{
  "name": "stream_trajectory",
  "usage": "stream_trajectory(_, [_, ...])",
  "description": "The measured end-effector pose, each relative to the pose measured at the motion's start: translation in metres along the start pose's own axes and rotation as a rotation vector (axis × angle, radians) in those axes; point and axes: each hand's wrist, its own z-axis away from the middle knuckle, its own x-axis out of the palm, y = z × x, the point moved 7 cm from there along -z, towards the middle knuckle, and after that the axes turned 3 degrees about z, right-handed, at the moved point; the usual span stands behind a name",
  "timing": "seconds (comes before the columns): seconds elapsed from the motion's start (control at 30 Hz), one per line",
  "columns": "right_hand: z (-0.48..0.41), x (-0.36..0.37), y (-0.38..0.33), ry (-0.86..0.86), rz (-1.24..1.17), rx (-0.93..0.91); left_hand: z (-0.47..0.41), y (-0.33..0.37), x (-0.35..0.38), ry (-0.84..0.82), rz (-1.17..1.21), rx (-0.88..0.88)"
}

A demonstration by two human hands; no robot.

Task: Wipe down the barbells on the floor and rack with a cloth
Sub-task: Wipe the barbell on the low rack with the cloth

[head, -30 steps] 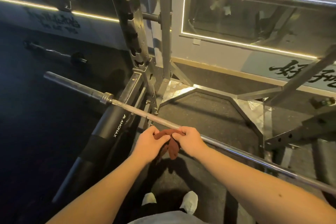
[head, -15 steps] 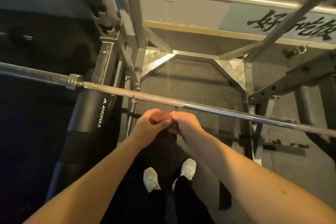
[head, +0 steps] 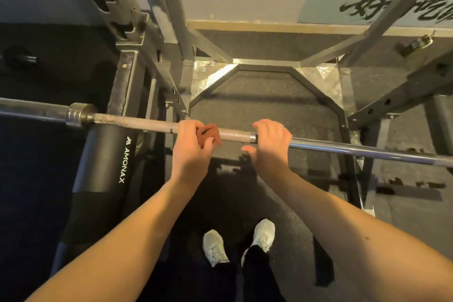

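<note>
Step in hand: wiping the shaft of the racked barbell [head: 137, 121]; the cloth is only just set on it, so I judge the pass to be at its start.
Left hand: the left hand [head: 192, 144] is closed round the shaft with the reddish-brown cloth [head: 208, 131] bunched under its fingers.
Right hand: the right hand [head: 270, 146] hooks its fingers over the bare shaft just beside the cloth, thumb loose below, apparently steadying it.
Barbell position: it lies across the rack [head: 110, 0], above the rubber floor [head: 264, 95], over a black padded roller [head: 105, 154] marked AMONAX.
Long axis: left to right across the view, dipping slightly to the right; the collar [head: 78, 115] and sleeve [head: 29, 108] point left.
Next move: probably slide the cloth along the knurling towards the collar, keeping a firm wrap so it covers the underside too.
</note>
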Motion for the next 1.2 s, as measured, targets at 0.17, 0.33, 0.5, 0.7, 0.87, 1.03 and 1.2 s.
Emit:
stream_trajectory(0.17, [-0.005,0.005,0.003,0.111,0.154,-0.097,-0.012,0.002,0.015,0.033,-0.24,0.226])
stream_trajectory(0.33, [-0.015,0.007,0.007,0.011,0.139,-0.178,-0.03,0.004,0.021,0.082,-0.413,0.23])
stream_trajectory(0.5, [-0.041,0.012,0.014,-0.284,0.187,-0.189,-0.046,0.001,0.033,0.066,-0.587,0.162])
stream_trajectory(0.7, [-0.054,0.004,0.025,-0.232,0.123,-0.071,-0.06,-0.002,0.044,0.068,-0.607,0.121])
stream_trajectory(0.87, [-0.039,0.003,0.028,-0.168,0.102,0.125,-0.058,0.002,0.055,0.033,-0.655,0.161])
stream_trajectory(1.03, [-0.041,0.002,0.018,-0.056,0.298,0.237,-0.047,-0.001,0.064,0.038,-0.616,0.169])
stream_trajectory(1.2, [-0.043,0.005,0.016,-0.02,0.382,0.219,-0.049,0.003,0.06,-0.1,-0.61,0.383])
